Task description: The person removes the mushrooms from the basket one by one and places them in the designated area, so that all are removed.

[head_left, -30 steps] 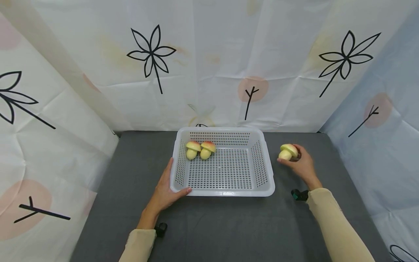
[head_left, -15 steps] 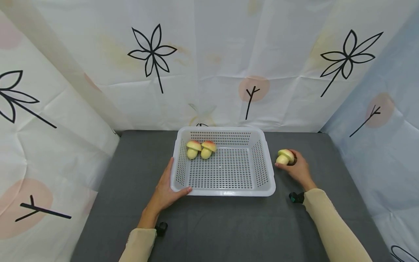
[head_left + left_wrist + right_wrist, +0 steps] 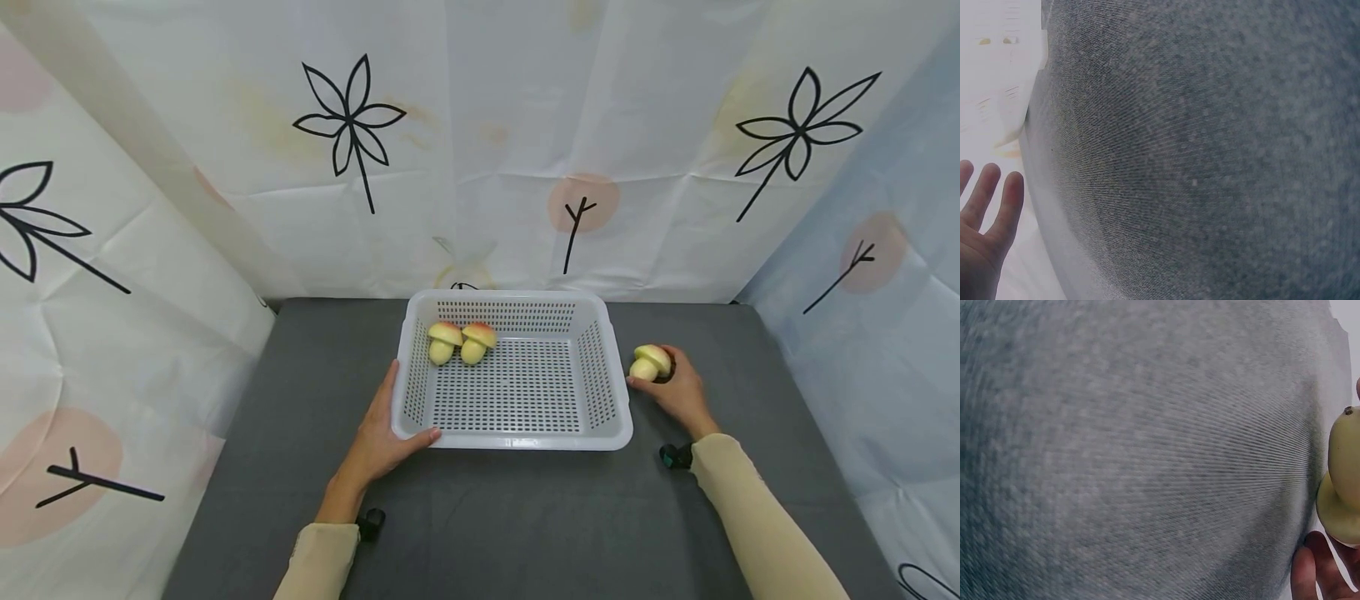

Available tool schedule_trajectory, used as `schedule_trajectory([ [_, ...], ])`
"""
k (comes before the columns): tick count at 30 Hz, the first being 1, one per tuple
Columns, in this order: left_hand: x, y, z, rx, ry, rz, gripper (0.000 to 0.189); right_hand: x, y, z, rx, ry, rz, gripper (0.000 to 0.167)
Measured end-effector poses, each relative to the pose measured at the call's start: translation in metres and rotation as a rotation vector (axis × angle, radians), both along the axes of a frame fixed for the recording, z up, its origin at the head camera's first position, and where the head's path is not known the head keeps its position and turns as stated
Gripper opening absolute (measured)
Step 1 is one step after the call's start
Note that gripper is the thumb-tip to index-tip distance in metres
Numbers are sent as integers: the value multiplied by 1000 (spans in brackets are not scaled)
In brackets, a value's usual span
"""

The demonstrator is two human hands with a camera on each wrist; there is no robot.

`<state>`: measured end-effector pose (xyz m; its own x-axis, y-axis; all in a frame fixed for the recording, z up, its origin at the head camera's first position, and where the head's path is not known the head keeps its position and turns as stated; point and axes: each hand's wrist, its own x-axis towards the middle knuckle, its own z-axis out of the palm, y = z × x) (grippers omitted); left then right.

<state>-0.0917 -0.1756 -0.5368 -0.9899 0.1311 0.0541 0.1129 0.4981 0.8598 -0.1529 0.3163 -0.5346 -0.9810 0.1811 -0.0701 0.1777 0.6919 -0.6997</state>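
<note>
A white plastic basket (image 3: 517, 442) with perforated walls stands at the back centre of the table. My left hand (image 3: 377, 446) rests against its front left corner, fingers straight along the left side and thumb on the front rim. Inside, two yellow toy mushrooms (image 3: 445, 343) with reddish cap tops lie side by side near the back left. Just right of the basket, my right hand (image 3: 681, 398) grips a third toy mushroom (image 3: 651, 363) between thumb and fingers, its stem pointing front left. The right wrist view shows part of this mushroom (image 3: 1346, 469) at its right edge.
A dark grey cloth (image 3: 517, 525) covers the table. White fabric with printed flowers and twigs hangs behind the table (image 3: 480, 167) and along both sides. Each wrist bears a small black strap device (image 3: 371, 525).
My right hand has moved a little left and toward the front with the mushroom, closer to the basket's right side. The left hand and basket hold their place.
</note>
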Motion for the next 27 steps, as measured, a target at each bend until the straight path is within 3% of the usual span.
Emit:
schedule_trajectory([
  [27,1,0,3,12,-20,-1,127,-2,-1,-12,49,109,39,88],
])
